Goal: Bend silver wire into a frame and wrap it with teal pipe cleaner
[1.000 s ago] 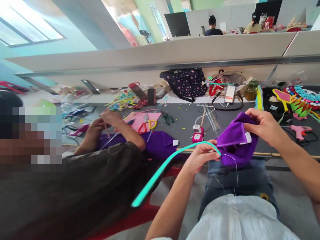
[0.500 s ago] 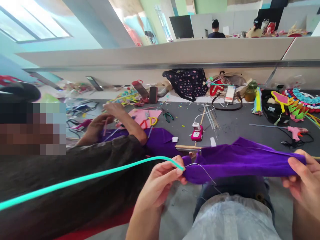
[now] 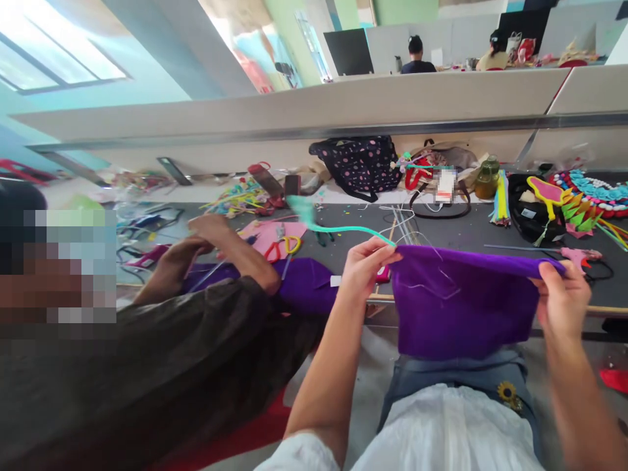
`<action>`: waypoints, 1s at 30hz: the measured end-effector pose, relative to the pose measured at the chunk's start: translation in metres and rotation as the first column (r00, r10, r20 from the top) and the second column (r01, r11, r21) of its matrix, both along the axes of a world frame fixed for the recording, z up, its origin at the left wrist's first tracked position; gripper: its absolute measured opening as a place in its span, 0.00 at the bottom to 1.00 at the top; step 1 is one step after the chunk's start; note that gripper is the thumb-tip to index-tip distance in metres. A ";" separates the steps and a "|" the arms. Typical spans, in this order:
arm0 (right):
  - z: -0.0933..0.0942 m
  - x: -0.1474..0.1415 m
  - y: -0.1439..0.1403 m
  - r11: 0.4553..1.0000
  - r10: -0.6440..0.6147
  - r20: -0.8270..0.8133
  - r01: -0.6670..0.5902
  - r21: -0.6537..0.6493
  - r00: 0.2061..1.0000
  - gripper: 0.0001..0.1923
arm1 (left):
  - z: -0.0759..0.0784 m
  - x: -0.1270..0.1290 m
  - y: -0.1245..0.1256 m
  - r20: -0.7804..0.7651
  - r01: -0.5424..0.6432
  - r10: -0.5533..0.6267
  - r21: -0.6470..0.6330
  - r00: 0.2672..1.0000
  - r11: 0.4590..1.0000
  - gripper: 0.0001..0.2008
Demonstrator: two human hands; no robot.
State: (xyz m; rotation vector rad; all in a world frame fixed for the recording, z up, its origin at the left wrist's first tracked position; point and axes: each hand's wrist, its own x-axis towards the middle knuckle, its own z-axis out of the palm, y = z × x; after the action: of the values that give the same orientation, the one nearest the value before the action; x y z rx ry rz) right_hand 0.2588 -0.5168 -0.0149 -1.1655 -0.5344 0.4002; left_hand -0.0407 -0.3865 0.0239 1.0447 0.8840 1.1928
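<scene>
Two hands (image 3: 366,268) (image 3: 562,294) hold one purple cloth (image 3: 461,301), one teal strip (image 3: 343,229).

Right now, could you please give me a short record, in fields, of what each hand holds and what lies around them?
left hand: pinches the left top corner of the purple cloth, together with the end of a teal strip
right hand: grips the cloth's right top corner
cloth: held up spread between both hands, hanging over the lap; a thin thread lies across it
co-worker's hands: on another purple piece, to the left
table: yellow-handled scissors, pink glue gun, dotted bag
</scene>
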 end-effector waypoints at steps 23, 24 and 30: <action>-0.007 0.014 0.153 0.837 0.524 -0.103 -0.534 -0.119 0.845 0.16 | 0.046 0.101 0.045 0.437 0.586 -0.500 -0.080 0.748 0.806 0.11; -0.014 0.004 0.172 0.829 0.532 -0.142 -0.548 -0.114 0.835 0.16 | 0.053 0.099 0.048 0.417 0.580 -0.510 -0.053 0.753 0.813 0.10; -0.073 -0.035 0.191 0.273 0.952 0.023 -0.817 -0.507 0.304 0.15 | 0.102 0.031 0.063 0.465 0.391 -0.393 0.107 0.793 0.914 0.09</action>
State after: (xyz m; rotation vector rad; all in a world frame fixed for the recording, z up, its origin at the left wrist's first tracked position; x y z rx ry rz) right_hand 0.2237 -0.3261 -0.0880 -1.2222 -1.5239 1.4231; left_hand -0.0101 -0.3232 0.1262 0.8267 0.2520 1.0262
